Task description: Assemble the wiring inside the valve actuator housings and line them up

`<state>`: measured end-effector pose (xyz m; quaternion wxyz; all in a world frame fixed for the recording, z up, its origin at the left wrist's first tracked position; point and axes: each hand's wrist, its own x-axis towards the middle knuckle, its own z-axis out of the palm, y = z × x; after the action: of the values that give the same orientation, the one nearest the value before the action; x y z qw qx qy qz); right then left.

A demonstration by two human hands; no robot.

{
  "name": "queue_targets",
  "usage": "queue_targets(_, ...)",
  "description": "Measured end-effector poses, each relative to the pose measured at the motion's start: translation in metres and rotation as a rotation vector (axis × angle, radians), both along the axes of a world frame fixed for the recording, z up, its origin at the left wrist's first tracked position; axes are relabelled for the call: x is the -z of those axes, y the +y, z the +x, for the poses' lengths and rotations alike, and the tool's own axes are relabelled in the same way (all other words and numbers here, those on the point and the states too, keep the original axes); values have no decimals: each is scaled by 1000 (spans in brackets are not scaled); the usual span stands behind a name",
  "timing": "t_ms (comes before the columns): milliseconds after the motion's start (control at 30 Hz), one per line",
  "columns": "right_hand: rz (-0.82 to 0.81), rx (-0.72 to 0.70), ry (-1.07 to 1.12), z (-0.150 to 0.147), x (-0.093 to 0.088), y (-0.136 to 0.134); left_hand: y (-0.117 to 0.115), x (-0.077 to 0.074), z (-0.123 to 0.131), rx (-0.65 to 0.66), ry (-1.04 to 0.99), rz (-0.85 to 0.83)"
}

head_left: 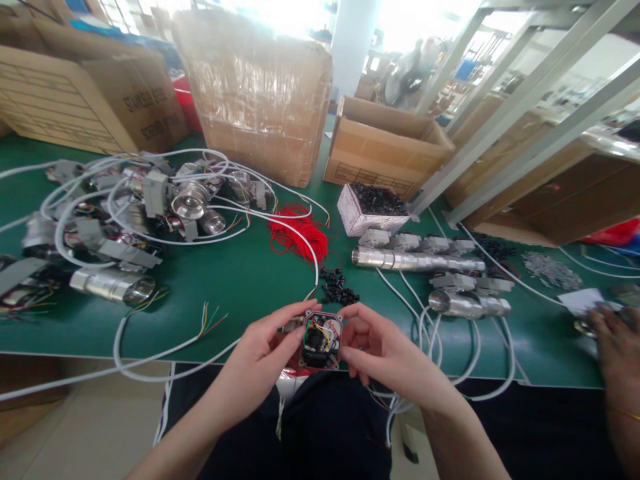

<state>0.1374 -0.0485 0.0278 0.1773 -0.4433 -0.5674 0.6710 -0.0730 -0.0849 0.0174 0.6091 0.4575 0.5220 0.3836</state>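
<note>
At the table's front edge, my left hand (275,347) grips the left side of a small open actuator housing (320,340). Inside the housing show yellow, green, red and white wires and black parts. My right hand (375,340) is on the housing's right side, its fingers curled and the thumb and fingertips at the rim. Whether a small part sits in those fingers is hidden. A white cable (313,250) runs down behind the housing. Just beyond lie small black fittings (337,287) and a tangle of red wire (300,233).
Valves with grey actuators (157,193) and cables are heaped at left. Assembled valves (420,260) stand in rows at right. A white box (373,210) holds black parts. Cartons (260,100) line the back. Metal posts (505,113) slant at right, near another person's hand (613,340).
</note>
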Motion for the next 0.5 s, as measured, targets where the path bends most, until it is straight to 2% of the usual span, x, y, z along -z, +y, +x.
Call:
queue_targets(167, -62, 11, 49, -1, 3, -1, -1, 0, -3, 46, -58, -40)
queue_targets(233, -31, 19, 34, 1, 3, -1, -1, 2, -4, 59, -95, -52)
queue_targets(300, 104, 70, -12, 3, 0, -3, -1, 3, -5, 56, -119, -49)
queue_targets(367, 329, 113, -63, 6, -5, -7, 0, 3, -5, 49, -119, -44)
queue_targets(433, 578, 68, -108, 7, -11, -13, 0, 3, -4, 44, -105, -42)
queue_targets(500, 775, -41, -152, 5, -16, -19, 1, 1, -4, 46, -99, -52)
